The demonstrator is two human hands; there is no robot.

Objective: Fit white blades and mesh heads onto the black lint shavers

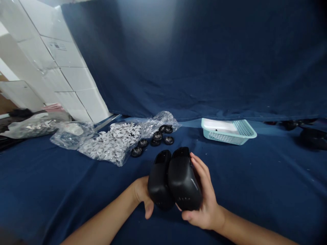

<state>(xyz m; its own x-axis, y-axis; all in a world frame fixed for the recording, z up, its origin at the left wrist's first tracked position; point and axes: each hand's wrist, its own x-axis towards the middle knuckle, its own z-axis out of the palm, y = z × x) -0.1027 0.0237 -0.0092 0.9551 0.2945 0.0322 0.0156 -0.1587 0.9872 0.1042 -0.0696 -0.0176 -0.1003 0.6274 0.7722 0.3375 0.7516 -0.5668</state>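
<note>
Two black, rounded plastic casings (184, 182) are held up side by side, touching, in the middle of the head view. Their exact kind I cannot make out. My right hand (205, 195) grips the right casing, fingers along its far side and thumb at its lower edge. Behind the left casing (158, 183) is my left hand (143, 194), its thumb showing below and the other fingers hidden. Small light marks and a pale streak show on the right casing's surface. Just beyond the casings, several round black parts (157, 136) lie on the blue cloth.
A clear plastic bag (112, 143) of small grey-white pieces lies on the left of the blue cloth (245, 190). A light-green basket (227, 137) with something white inside stands at the back right. White boxes (68, 58) are stacked at left; black items (313, 137) lie far right.
</note>
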